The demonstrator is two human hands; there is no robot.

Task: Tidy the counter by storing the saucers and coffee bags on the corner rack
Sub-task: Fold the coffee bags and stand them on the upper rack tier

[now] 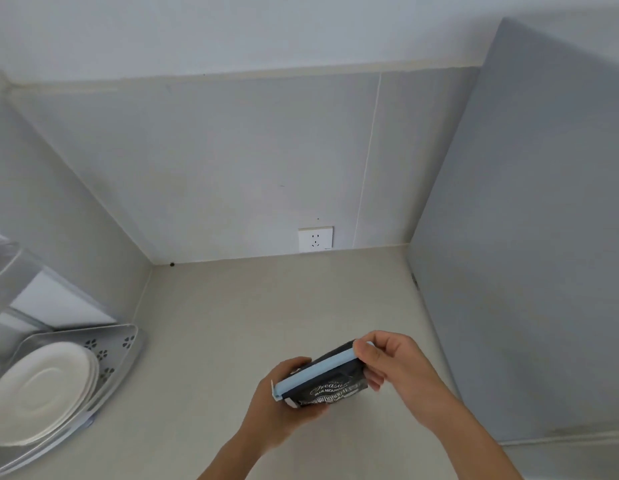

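A black coffee bag (337, 388) with white lettering and a pale blue sealing clip (315, 370) along its top is held above the counter in both hands. My left hand (284, 407) grips its lower left end from underneath. My right hand (391, 362) pinches the clip's right end. At the far left, the grey corner rack (126, 344) holds a stack of white saucers (41, 389) on its lower shelf. The rack's upper tiers are cut off by the frame edge.
The beige counter (266, 306) runs back to a grey wall with a white power socket (315, 239). A tall grey panel (526, 271) bounds the counter on the right.
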